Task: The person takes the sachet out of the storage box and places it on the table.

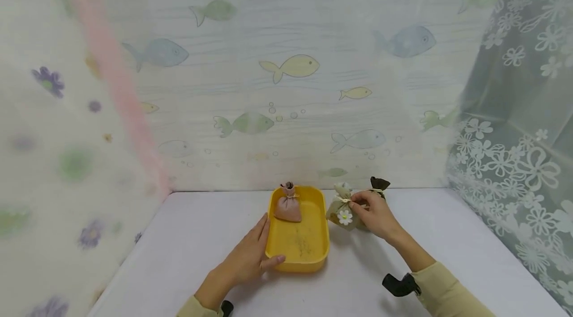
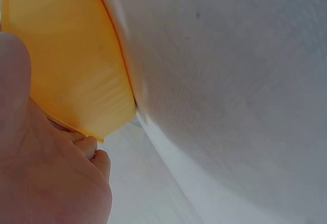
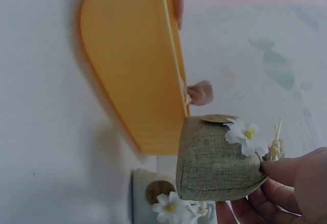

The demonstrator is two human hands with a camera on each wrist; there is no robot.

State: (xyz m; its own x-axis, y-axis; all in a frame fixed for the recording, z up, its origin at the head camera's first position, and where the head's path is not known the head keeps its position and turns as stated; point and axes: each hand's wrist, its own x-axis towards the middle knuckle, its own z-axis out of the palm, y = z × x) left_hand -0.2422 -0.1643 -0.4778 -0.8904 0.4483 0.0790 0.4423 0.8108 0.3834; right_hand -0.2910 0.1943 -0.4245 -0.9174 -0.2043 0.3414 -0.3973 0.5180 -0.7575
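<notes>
My right hand [image 1: 376,215] pinches the tied neck of a small olive drawstring pouch [image 3: 219,163] with a white flower, raised just right of the tray. Past that hand is a dark-necked pouch [image 1: 379,184], partly hidden by it. In the right wrist view, another flowered pouch [image 3: 143,191] sits lower on the table. A yellow plastic tray [image 1: 297,245] has a dusty pink pouch [image 1: 288,209] in its far left corner. My left hand [image 1: 246,257] rests against the tray, fingers straight along its left side, thumb at the front rim.
The white table [image 1: 201,227] meets a fish-print curtain [image 1: 286,123] at the back. A flower-print curtain [image 1: 67,207] hangs on the left, and a sheer curtain with white flowers [image 1: 528,167] on the right.
</notes>
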